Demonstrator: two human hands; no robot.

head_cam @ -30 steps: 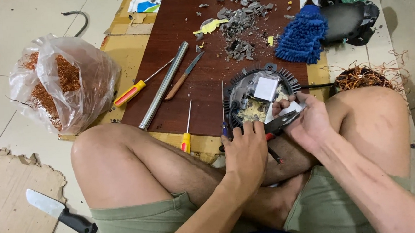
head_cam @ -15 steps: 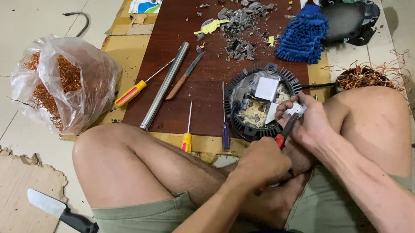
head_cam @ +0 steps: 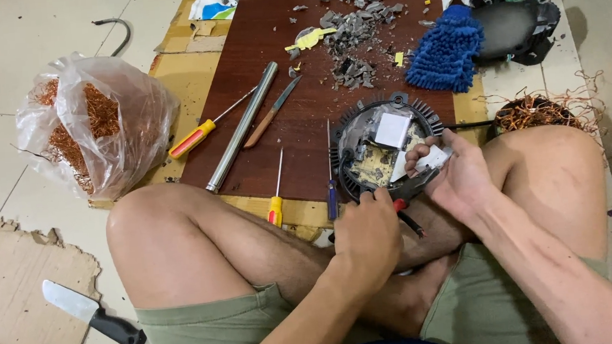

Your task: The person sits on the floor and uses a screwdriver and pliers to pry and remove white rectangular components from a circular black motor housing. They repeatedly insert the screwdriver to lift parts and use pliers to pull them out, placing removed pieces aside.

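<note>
I log one dark wooden board (head_cam: 281,117), one bag of copper wire (head_cam: 94,121), one round finned housing (head_cam: 382,149) at the board's near right corner, lying flat, open face up. One steel rod (head_cam: 241,126) and three screwdrivers (head_cam: 276,188) lie with their long axes pointing away from me. My right hand (head_cam: 455,173) has its fingers closed on a small white part (head_cam: 432,158) over the housing; my left hand (head_cam: 366,235) is closed on a red-handled tool (head_cam: 401,207) at the near rim.

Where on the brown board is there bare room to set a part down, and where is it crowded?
On the brown board, bare patches lie left of the steel rod and between the small knife and the round housing. Grey debris crowds the top. The left hand and right hand crowd the housing.
</note>
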